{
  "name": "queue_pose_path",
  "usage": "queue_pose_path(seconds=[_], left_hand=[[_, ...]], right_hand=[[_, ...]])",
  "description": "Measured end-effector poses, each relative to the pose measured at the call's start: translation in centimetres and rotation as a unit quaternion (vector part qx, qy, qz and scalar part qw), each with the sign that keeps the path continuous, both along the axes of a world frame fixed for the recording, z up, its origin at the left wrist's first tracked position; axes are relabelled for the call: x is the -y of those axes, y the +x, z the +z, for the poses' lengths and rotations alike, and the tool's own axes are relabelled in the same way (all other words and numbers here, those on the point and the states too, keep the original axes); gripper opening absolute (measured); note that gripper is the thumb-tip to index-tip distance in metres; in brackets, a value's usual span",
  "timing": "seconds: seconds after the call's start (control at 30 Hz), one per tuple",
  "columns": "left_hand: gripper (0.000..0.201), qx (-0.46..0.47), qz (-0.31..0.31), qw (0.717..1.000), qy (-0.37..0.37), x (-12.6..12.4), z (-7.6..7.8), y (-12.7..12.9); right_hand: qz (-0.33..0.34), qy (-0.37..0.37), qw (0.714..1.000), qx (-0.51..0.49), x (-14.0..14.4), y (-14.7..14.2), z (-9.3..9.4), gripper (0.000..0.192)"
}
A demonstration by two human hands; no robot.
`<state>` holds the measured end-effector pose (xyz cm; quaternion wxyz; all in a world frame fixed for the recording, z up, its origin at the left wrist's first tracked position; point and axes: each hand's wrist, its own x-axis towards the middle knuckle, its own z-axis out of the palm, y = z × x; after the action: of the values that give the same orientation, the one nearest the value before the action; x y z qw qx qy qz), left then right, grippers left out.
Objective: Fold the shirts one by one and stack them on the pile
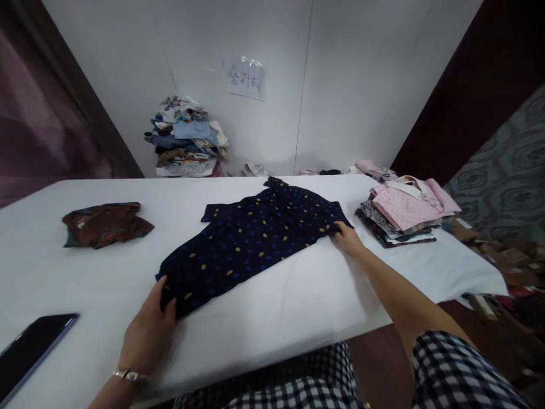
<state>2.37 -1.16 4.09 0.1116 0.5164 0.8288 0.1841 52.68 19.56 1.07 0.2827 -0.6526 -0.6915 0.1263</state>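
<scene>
A dark navy shirt (259, 236) with blue and yellow spots lies spread across the white table, its collar toward the wall. My left hand (151, 326) pinches the hem corner at the shirt's lower left. At the right, my right hand (348, 238) has its fingers closed on the shirt's edge near a sleeve. The cloth between both hands lies on the table, slightly wrinkled near the collar.
A crumpled brown garment (106, 224) lies at the left, with a dark phone or tablet (34, 355) nearer me. Folded shirts (411, 204), a pink one on top, are stacked at the right. A tall clothes pile (187, 136) stands by the wall under a paper sign (246, 79).
</scene>
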Motion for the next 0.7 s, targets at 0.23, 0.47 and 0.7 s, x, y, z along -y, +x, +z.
queue_pose_path(seconds=[0.23,0.47,0.7], left_hand=[[0.058,-0.063,0.084,0.995,-0.004,-1.2,3.0,-3.9],[0.048,-0.054,0.070,0.994,-0.058,-1.7,0.9,-6.2],[0.044,-0.024,0.039,0.999,0.010,-1.8,1.9,-6.1]], right_hand=[[-0.032,-0.034,0.996,-0.074,-0.1,4.9,2.4,0.039],[-0.026,-0.085,0.995,-0.052,4.2,5.6,1.8,0.044],[-0.006,-0.110,0.989,-0.101,5.0,9.7,3.2,0.040]])
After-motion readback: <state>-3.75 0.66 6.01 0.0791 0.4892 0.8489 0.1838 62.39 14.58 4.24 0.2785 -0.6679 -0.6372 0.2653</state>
